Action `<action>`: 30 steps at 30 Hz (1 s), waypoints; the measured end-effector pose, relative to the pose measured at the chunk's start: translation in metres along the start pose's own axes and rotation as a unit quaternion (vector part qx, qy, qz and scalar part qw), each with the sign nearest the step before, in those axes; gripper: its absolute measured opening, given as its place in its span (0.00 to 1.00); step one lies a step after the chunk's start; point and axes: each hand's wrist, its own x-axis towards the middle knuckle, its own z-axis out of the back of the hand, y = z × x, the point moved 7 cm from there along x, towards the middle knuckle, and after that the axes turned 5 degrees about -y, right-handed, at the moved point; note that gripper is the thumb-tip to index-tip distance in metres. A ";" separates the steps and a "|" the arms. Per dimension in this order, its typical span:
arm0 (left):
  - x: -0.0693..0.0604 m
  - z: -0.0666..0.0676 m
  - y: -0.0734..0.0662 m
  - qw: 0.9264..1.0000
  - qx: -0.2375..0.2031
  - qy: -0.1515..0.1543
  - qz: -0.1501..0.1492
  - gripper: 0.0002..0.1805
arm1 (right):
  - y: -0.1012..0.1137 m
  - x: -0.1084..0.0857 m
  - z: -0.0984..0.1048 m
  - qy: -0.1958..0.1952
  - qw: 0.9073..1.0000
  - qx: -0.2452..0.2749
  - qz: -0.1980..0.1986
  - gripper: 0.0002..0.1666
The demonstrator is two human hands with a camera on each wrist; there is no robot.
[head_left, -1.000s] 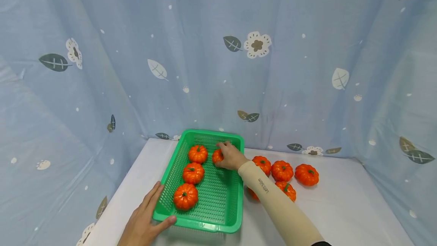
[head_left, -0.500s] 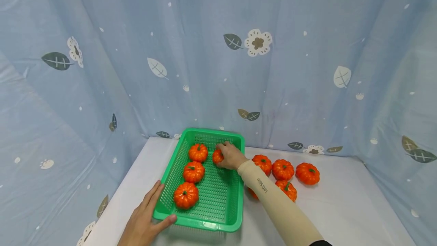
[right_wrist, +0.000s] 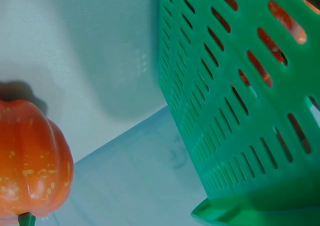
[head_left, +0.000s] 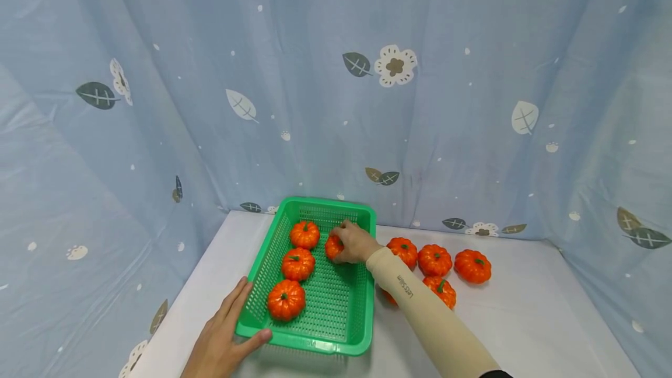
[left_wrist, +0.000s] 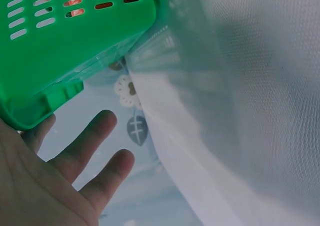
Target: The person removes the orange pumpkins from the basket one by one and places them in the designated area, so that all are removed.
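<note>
A green perforated plastic basket [head_left: 315, 344] stands on the table, with a row of three small orange pumpkins along its left side: back [head_left: 304, 235], middle [head_left: 297, 264] and front [head_left: 286, 300]. Inside, toward the back right, my right hand [head_left: 359, 244] grips another small pumpkin [head_left: 332, 247], partly covered by the fingers. At the basket's near left corner is my left hand [head_left: 220, 331], thumb and fingers spread along the rim. The left wrist view shows that hand [left_wrist: 60, 171] with straight fingers under the basket's edge [left_wrist: 55, 60]. The right hand is hidden in the right wrist view.
Right of the basket, several more pumpkins [head_left: 434, 260] lie on the white table [head_left: 525, 319], some partly behind the right forearm. One pumpkin [right_wrist: 30, 161] shows beside the basket wall [right_wrist: 235, 110] in the right wrist view. A blue patterned curtain [head_left: 315, 133] hangs behind.
My right hand has shifted the gripped pumpkin slightly nearer and to the left inside the basket. The left hand and the other pumpkins have stayed put.
</note>
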 end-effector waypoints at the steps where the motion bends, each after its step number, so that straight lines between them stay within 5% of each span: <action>1: 0.000 0.000 0.000 1.000 -0.001 0.000 0.000 0.53 | 0.000 0.000 0.000 0.001 1.000 0.001 0.002 0.35; 21: 0.000 -0.002 0.000 1.000 -0.006 0.005 0.000 0.52 | 0.003 -0.007 -0.001 0.010 1.000 -0.013 0.021 0.39; 30: 0.000 0.000 0.001 1.000 -0.004 0.003 0.000 0.52 | 0.007 -0.008 0.005 -0.020 0.998 0.049 0.044 0.41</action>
